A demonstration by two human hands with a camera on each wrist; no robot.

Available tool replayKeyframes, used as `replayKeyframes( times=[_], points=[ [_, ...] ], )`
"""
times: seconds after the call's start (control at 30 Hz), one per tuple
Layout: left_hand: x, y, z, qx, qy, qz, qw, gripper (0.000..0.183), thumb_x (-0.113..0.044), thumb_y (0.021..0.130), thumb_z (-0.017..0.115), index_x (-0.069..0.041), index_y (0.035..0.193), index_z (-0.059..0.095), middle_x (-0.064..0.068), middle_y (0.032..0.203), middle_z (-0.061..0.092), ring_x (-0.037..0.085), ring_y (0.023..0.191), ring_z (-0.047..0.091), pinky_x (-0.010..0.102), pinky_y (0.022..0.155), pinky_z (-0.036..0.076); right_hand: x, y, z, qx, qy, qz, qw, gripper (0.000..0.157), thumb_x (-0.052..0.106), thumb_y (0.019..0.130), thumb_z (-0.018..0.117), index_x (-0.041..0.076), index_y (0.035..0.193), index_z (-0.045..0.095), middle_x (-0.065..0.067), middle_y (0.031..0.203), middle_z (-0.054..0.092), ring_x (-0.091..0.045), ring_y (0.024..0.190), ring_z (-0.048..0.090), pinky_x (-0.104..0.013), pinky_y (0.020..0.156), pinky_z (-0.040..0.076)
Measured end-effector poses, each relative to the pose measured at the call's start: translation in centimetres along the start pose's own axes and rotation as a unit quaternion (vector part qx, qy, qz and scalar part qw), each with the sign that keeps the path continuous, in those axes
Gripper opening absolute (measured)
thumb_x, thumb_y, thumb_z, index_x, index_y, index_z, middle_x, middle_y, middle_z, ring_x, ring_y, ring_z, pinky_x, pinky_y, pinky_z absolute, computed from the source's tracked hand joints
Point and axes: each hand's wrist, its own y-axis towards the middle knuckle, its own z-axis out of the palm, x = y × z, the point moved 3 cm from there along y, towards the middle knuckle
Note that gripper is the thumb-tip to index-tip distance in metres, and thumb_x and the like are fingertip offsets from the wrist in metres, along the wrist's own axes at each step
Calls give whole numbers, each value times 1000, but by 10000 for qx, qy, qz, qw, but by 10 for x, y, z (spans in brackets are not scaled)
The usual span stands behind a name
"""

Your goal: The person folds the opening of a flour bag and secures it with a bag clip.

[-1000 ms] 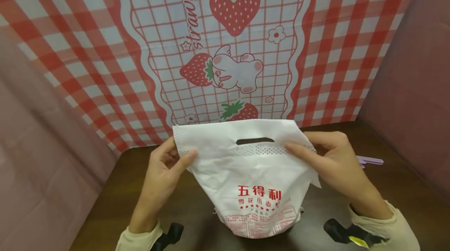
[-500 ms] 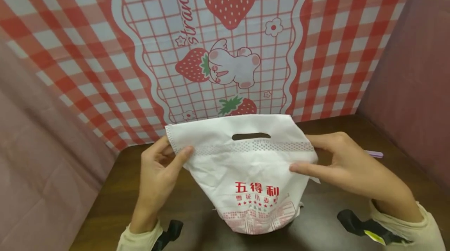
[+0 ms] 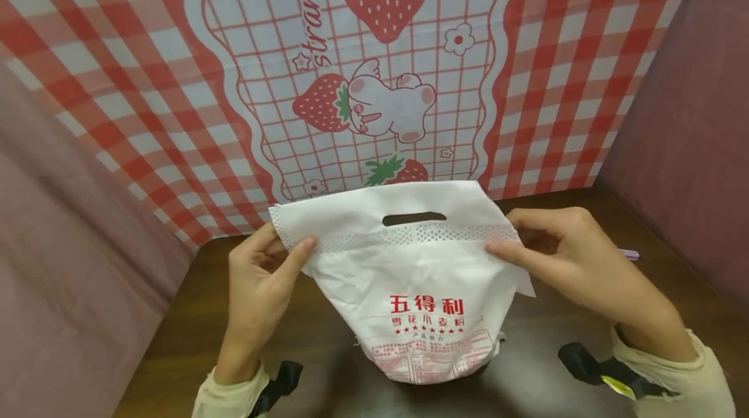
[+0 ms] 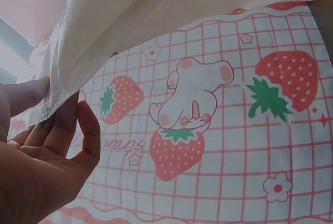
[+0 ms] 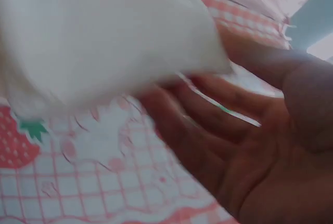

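A white cloth-like bag (image 3: 421, 268) with red Chinese print and a slot handle stands upright over the table in the head view. My left hand (image 3: 263, 288) pinches its upper left corner, thumb in front and fingers behind. At the upper right edge my right hand (image 3: 573, 262) pinches the bag between thumb and fingers. In the left wrist view the bag's edge (image 4: 99, 42) runs between the thumb and fingers of the left hand (image 4: 52, 151). The right wrist view shows the bag (image 5: 114, 37) blurred, its corner between the right thumb and fingers (image 5: 208, 125).
A dark brown table (image 3: 175, 353) lies beneath. Behind it hangs a red checked cloth (image 3: 374, 99) with strawberry prints. Pink curtains (image 3: 684, 119) close in both sides. A small purple object (image 3: 629, 254) lies behind the right hand.
Half a second ago my right thumb was lower on the bag's front; now it sits up at the dotted band. The bag's top has shifted slightly up and left in the head view.
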Motion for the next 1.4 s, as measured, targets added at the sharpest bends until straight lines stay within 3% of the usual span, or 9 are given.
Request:
replayKeyframes(
  times=[0.17, 0.4, 0.67, 0.77, 0.87, 0.97, 1.17, 1.3, 1.4],
  points=[
    [-3, 1, 2, 75, 196, 52, 9998, 25, 10, 76, 62, 6, 101, 62, 23, 84, 65, 16, 71, 65, 22, 60, 51, -1, -10, -13, 633, -121, -283, 9975, 24, 14, 74, 73, 30, 89, 62, 18, 72, 58, 1, 60, 53, -13, 52, 41],
    [-6, -3, 2, 117, 178, -9, 9998, 27, 10, 76, 62, 4, 102, 63, 21, 85, 66, 16, 73, 65, 22, 61, 51, -3, -8, -17, 516, -140, -1174, 9916, 25, 6, 72, 73, 27, 81, 63, 22, 69, 54, 8, 58, 46, -9, 51, 36],
    [-23, -8, 4, 73, 917, 33, 9958, 44, 11, 73, 65, 4, 114, 50, 17, 99, 62, 17, 91, 60, 19, 72, 46, -8, -17, -22, 787, -153, -1030, 9914, 24, 12, 75, 71, 28, 91, 64, 18, 77, 61, 5, 64, 52, -9, 57, 40],
    [-46, -13, 16, -66, 1759, 766, 9814, 52, 4, 74, 67, 4, 122, 44, 19, 117, 51, 27, 109, 48, 24, 91, 38, -9, -18, -23, 791, -169, -1082, 9908, 26, 13, 74, 72, 29, 94, 64, 19, 79, 61, 5, 65, 53, -10, 58, 40],
    [-68, -19, 35, -147, 2536, 1794, 9504, 43, -11, 80, 64, 6, 116, 50, 21, 124, 46, 34, 116, 40, 31, 99, 30, -10, -16, -23, 750, -157, -1160, 9903, 28, 13, 73, 73, 29, 94, 63, 20, 81, 61, 6, 67, 53, -11, 58, 41],
    [-76, -22, 50, 95, 2518, 2405, 9374, 35, -21, 88, 55, 7, 110, 54, 24, 123, 46, 38, 115, 40, 36, 100, 30, -10, -12, -21, 784, -147, -1105, 9907, 27, 16, 74, 73, 29, 94, 63, 20, 80, 60, 6, 66, 52, -11, 55, 41],
    [-84, -5, 79, 837, 2514, 2798, 9228, 32, -13, 85, 58, 6, 110, 54, 20, 126, 47, 34, 119, 40, 44, 101, 30, -9, -11, -18, 914, 38, -930, 9915, 22, 16, 77, 70, 27, 95, 64, 17, 80, 62, 3, 64, 53, -12, 54, 42],
    [-77, 11, 102, 1470, 2945, 2581, 9083, 46, -18, 82, 63, 1, 120, 49, 16, 132, 42, 29, 128, 31, 43, 106, 21, -10, -13, -18, 847, 95, -851, 9927, 22, 16, 77, 70, 26, 95, 64, 17, 82, 62, 3, 68, 56, -14, 58, 44],
    [-64, 16, 114, 1719, 3368, 2376, 8947, 50, -25, 83, 63, -3, 124, 46, 12, 121, 49, 24, 121, 39, 43, 107, 16, -9, -12, -18, 854, 107, -805, 9930, 21, 16, 77, 70, 26, 95, 64, 17, 81, 63, 3, 69, 57, -14, 60, 46]
  ],
)
